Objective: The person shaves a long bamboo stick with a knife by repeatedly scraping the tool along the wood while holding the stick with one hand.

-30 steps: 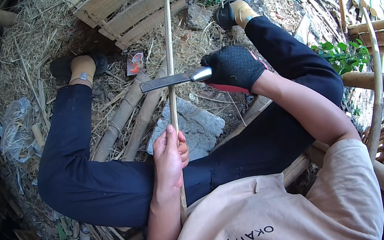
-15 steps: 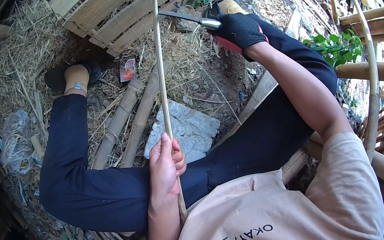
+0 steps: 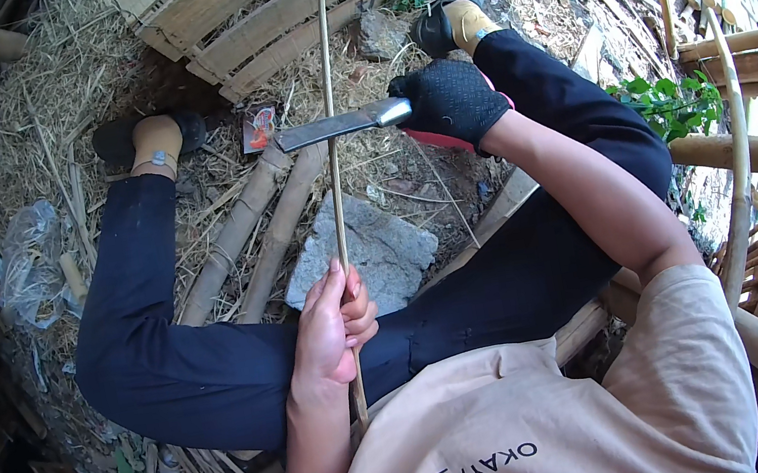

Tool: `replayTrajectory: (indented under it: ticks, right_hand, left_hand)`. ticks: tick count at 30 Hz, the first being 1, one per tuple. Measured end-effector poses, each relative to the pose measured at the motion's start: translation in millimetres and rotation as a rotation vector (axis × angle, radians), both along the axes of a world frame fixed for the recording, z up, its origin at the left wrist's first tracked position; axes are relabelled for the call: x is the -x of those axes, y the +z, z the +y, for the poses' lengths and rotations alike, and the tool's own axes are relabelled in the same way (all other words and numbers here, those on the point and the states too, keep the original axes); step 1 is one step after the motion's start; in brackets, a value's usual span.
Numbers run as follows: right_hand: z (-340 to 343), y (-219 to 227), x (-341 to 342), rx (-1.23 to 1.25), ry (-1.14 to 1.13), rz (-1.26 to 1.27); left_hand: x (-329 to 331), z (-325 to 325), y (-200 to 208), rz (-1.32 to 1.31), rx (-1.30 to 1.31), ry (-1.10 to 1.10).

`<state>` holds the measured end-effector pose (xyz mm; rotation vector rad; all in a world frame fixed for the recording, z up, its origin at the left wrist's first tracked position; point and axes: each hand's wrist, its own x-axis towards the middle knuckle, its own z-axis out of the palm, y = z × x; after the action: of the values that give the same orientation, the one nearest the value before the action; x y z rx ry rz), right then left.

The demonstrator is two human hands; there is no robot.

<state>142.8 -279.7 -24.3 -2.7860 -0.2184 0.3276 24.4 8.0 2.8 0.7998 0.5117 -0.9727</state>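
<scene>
A long thin bamboo strip [image 3: 326,75] runs away from my shirt, nearly straight ahead. Bare fingers of my left hand [image 3: 333,319] are wrapped round its near part, above my thigh. In a black and red glove, my right hand [image 3: 455,103] grips a knife [image 3: 331,128] by the handle, which the glove mostly hides. The wide, blunt-ended blade lies across the strip about midway along, pointing left. Whether its edge bites into the bamboo I cannot tell.
Slatted wooden panels [image 3: 262,15] stand ahead. A flat grey stone [image 3: 371,248] and bamboo poles [image 3: 234,241] lie between my legs on straw-covered ground. At left is a clear plastic bag [image 3: 33,264]; at right, green leaves [image 3: 672,102] and a bamboo frame [image 3: 755,148].
My right hand has drawn the knife nearer along the strip, and its blade now shows broad side up. The strip's far end has shifted slightly right. My left hand keeps its hold.
</scene>
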Motion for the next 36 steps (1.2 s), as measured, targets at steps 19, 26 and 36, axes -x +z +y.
replayTrajectory:
  ticks: [19, 26, 36]
  right_hand:
    - [32.7, 47.4, 41.2, -0.044, 0.154, 0.159]
    - [24.2, 19.4, 38.1, 0.037, 0.111, 0.089]
    - [-36.9, -7.8, -1.4, 0.087, -0.117, -0.140]
  left_hand:
    - [2.9, -4.6, 2.3, -0.221, -0.281, 0.017]
    - [2.5, -10.9, 4.2, -0.185, -0.315, -0.014]
    - [7.6, -5.3, -0.1, -0.173, -0.226, 0.013]
